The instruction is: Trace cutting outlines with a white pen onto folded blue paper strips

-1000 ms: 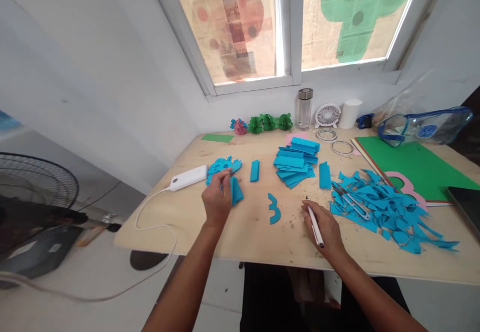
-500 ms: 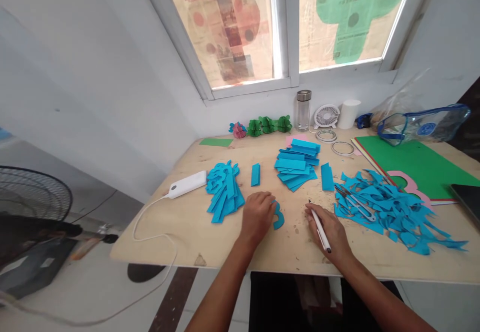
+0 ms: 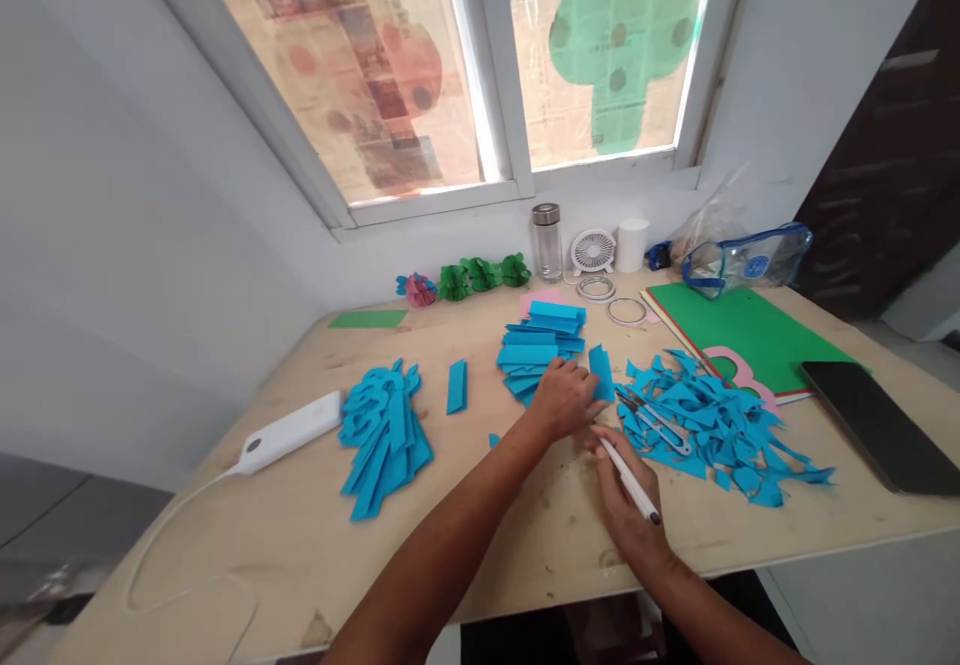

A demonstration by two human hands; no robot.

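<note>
My left hand (image 3: 566, 400) has its fingers closed at the lower left edge of a folded blue paper strip (image 3: 601, 370), which lies on the table. Just below it, my right hand (image 3: 630, 505) is shut on a white pen (image 3: 628, 478), its dark end towards me. The writing tip is hard to make out. Behind my left hand sits a stack of folded blue paper strips (image 3: 536, 340). A small bit of a curved blue cut-out (image 3: 493, 440) shows beside my left forearm, which hides most of it. Another folded blue strip (image 3: 457, 387) lies further left.
Blue scraps (image 3: 720, 415) with a craft knife (image 3: 660, 425) lie right, near a phone (image 3: 885, 425) and green paper sheets (image 3: 750, 330). Blue cut-outs (image 3: 386, 445) and a white power bank (image 3: 292, 432) are left. A glass bottle (image 3: 548, 245) and small fan (image 3: 593, 251) stand behind.
My left hand has left the curved cut-out and moved right to the single folded strip. My right hand still holds the pen. The view has turned right.
</note>
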